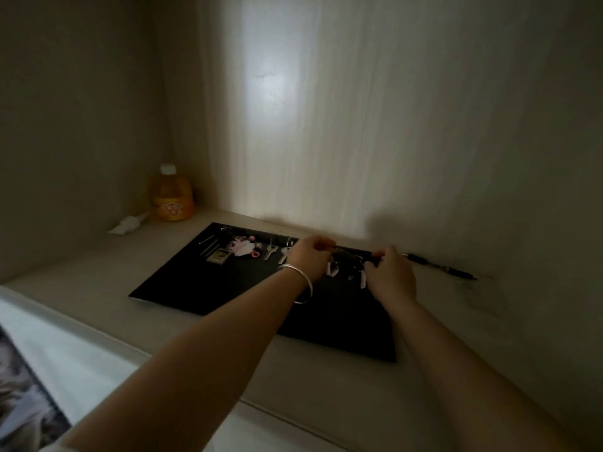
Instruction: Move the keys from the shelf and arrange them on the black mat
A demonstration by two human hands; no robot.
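A black mat lies on a pale shelf surface. Along its far edge lie a key bunch with a pink charm and a small framed tag, then two silver keys. Both hands meet over the mat's far right part. My left hand, with a silver bangle on the wrist, and my right hand pinch a dark key bunch with white tags stretched between them, just above or on the mat. The fingers hide parts of that bunch.
An orange drink bottle stands in the back left corner beside a crumpled white wrapper. A black pen lies against the back wall, right of the mat. The shelf's front edge runs diagonally at lower left.
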